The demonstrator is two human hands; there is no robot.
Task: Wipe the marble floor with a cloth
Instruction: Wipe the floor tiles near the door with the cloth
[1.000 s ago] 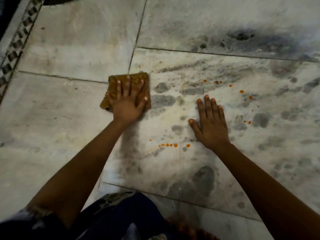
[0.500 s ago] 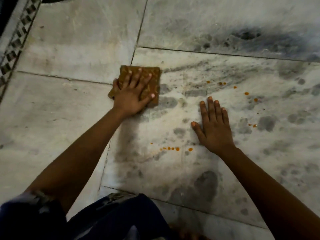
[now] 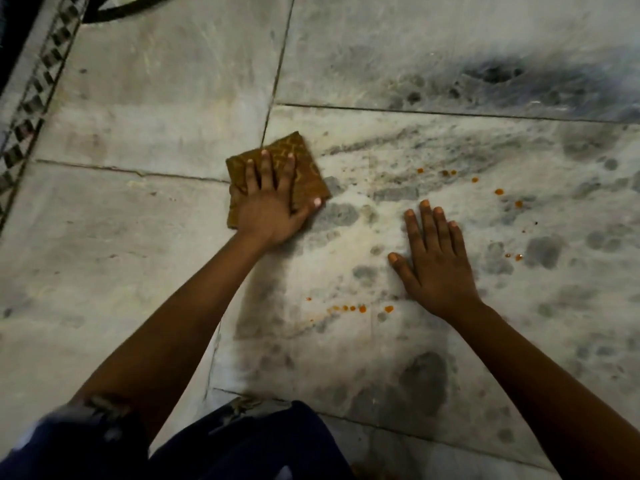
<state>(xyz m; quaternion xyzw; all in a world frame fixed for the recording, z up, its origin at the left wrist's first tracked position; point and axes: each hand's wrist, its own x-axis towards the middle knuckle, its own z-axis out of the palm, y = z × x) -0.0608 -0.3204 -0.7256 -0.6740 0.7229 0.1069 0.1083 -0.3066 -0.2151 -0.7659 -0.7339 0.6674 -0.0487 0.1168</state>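
Cloth: one folded brown cloth (image 3: 304, 164) with a lighter pattern, lying flat on the marble floor (image 3: 138, 237), just right of where the slab joints meet, left of centre.
Left hand: the left hand (image 3: 270, 202) lies palm down on the cloth, fingers straight and spread, thumb reaching past the cloth's right edge; it presses rather than clutches.
Right hand: the right hand (image 3: 436, 261) rests flat on bare marble to the right of the cloth, apart from it, fingers straight and close together, holding nothing.
Orange spots: one short row (image 3: 353, 308) near, between the two forearms; scattered drops (image 3: 498, 192) further right and far.
Floor: pale slabs with dark grey blotches.
Border: one strip of patterned inlay (image 3: 38, 109) along the far left.
Clothing: dark blue fabric (image 3: 242, 445) at the near edge.
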